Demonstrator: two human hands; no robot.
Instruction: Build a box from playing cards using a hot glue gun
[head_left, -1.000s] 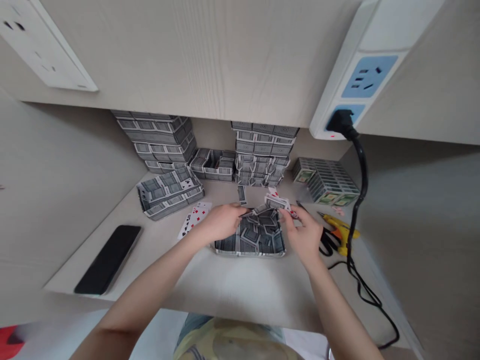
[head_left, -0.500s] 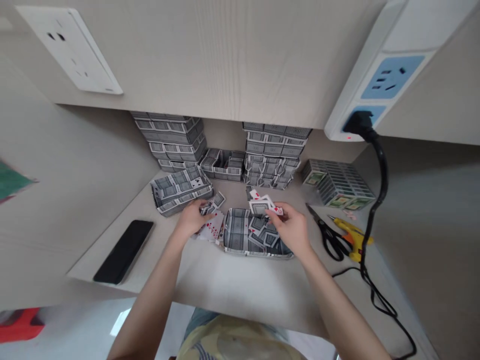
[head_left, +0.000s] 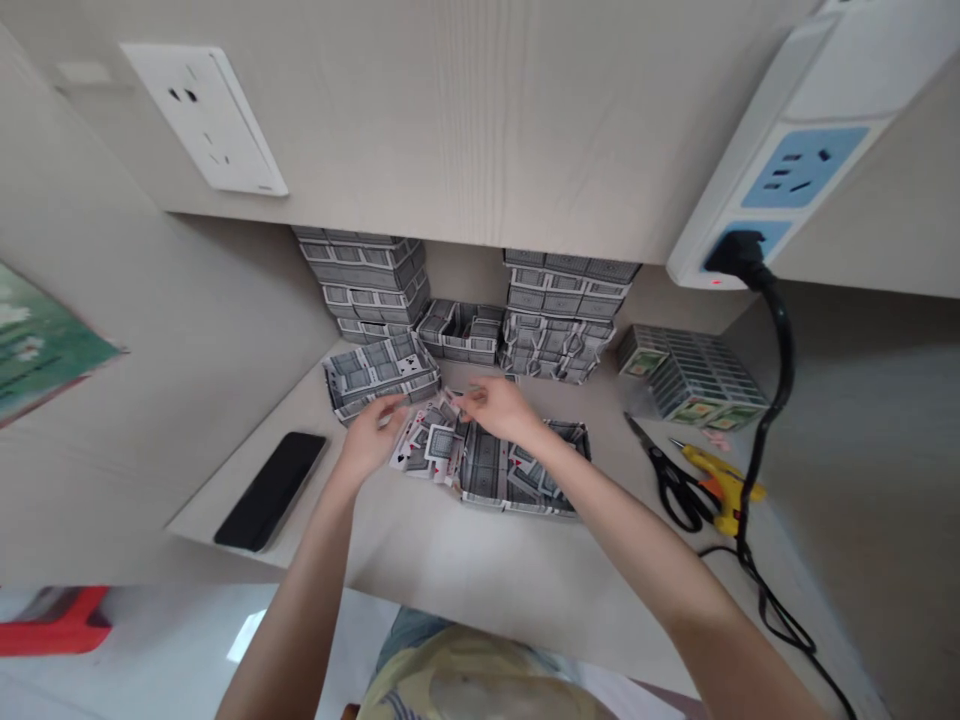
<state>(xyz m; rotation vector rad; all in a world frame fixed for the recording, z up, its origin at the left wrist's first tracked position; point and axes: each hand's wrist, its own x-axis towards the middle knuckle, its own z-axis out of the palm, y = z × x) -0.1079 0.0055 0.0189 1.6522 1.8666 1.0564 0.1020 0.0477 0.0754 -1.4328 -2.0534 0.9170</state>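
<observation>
A loose heap of playing cards [head_left: 439,443], some face up and some back up, lies on the desk. My left hand [head_left: 373,437] is at the heap's left side, thumb and forefinger apart, with nothing seen in it. Over the heap's upper right edge is my right hand [head_left: 496,407], its fingertips drawn together. A pale, blurred edge shows by those fingertips; I cannot make out whether they hold a card. Below the right wrist sits an open box built of folded cards [head_left: 484,468], with several loose cards inside. My right forearm hides part of it.
Another card box [head_left: 382,375] stands behind my left hand. Stacked card boxes [head_left: 371,275] rise at the back. On the left lies a black phone [head_left: 271,490]. Black scissors [head_left: 675,485], a yellow glue gun [head_left: 720,485], a hanging power cable [head_left: 780,370] and clear card packs [head_left: 694,370] are right.
My right hand has moved left from above the box to the heap; the fan of cards it held is gone from view. My left hand has drawn back slightly. The view has shifted left.
</observation>
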